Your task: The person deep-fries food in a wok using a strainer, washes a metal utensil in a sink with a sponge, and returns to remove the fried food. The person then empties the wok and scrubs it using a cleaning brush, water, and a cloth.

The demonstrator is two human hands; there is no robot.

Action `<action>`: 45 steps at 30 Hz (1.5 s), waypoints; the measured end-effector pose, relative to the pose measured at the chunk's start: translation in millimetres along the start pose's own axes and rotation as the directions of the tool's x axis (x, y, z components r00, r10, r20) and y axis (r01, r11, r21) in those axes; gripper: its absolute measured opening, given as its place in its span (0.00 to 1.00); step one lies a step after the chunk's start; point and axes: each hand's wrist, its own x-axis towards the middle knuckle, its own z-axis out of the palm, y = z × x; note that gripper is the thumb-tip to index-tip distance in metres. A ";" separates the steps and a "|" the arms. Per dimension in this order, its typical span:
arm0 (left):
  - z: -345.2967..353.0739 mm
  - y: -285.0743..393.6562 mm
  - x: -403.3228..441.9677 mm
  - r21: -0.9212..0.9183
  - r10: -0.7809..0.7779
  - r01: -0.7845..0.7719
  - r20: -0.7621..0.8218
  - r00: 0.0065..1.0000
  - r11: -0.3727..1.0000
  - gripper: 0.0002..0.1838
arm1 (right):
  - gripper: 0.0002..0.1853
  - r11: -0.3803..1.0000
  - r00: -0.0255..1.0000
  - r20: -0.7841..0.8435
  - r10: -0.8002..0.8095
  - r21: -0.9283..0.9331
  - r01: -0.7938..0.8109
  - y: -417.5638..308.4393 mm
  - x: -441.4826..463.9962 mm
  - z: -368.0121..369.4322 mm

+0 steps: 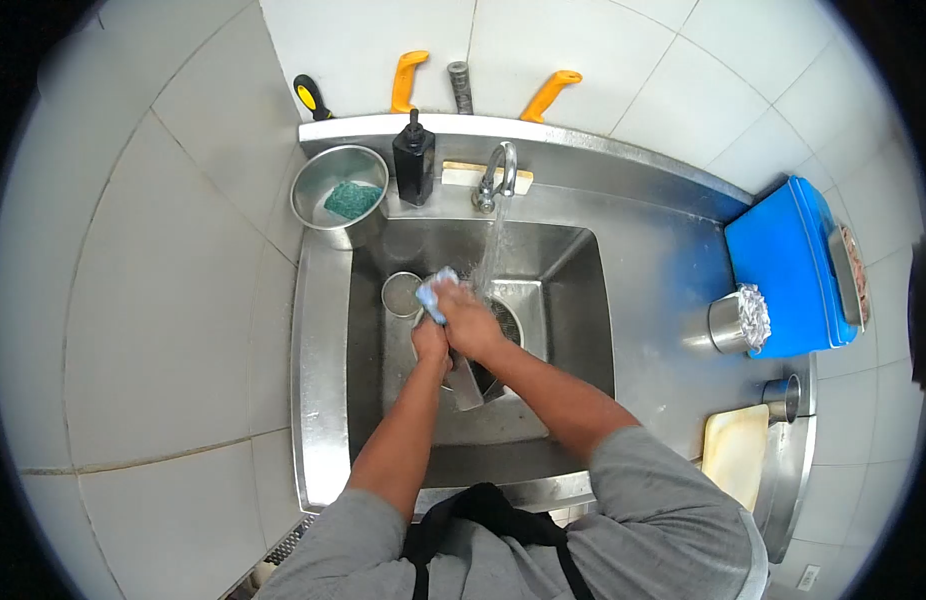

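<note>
Over the steel sink (573, 400), my left hand (431, 342) is closed around a flat metal blade-like utensil (467, 384). Its broad end points down toward me; what kind of tool it is, I cannot make out. My right hand (468, 322), blurred by motion, grips a blue-and-white cloth (438, 292) just above and beside the left. Beneath the hands lies a round strainer-like vessel (507, 318), mostly covered by them. A small round cup (403, 294) sits in the sink to their left. Water runs from the faucet (498, 175) close behind my right hand.
On the left ledge stands a steel pot (340, 190) with a green scouring pad (352, 200), beside a black pump bottle (414, 160). Several handles, including an orange one (409, 80), rise behind the backsplash. Rightward are a blue cooler (783, 270), a foil-topped container (728, 322) and a cutting board (735, 455).
</note>
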 end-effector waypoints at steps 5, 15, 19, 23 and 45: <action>-25.2 3.7 6.0 -0.318 -0.363 0.328 -0.054 0.930 0.890 0.27 | 0.22 0.917 0.758 0.559 0.337 -0.014 -0.398 -2.2 -38.9 -55.5; -25.9 31.9 31.6 -0.139 -0.135 0.135 0.011 0.991 0.981 0.36 | 0.20 0.915 0.709 0.686 0.164 0.163 -0.369 29.7 -48.7 -60.6; -17.1 56.9 30.7 -0.197 -0.184 0.177 -0.020 0.983 0.964 0.42 | 0.21 0.865 0.924 0.369 0.102 0.425 -0.265 27.8 -70.9 -44.9; -23.0 66.9 25.9 -0.372 -0.273 0.282 0.080 0.959 0.884 0.45 | 0.26 0.785 0.722 0.520 0.457 0.147 -0.602 50.0 -94.5 -56.5; -14.8 25.6 29.5 -0.624 -0.399 0.446 0.225 0.889 0.642 0.44 | 0.24 0.635 0.693 -0.099 0.714 0.510 -0.580 50.3 -68.2 -50.7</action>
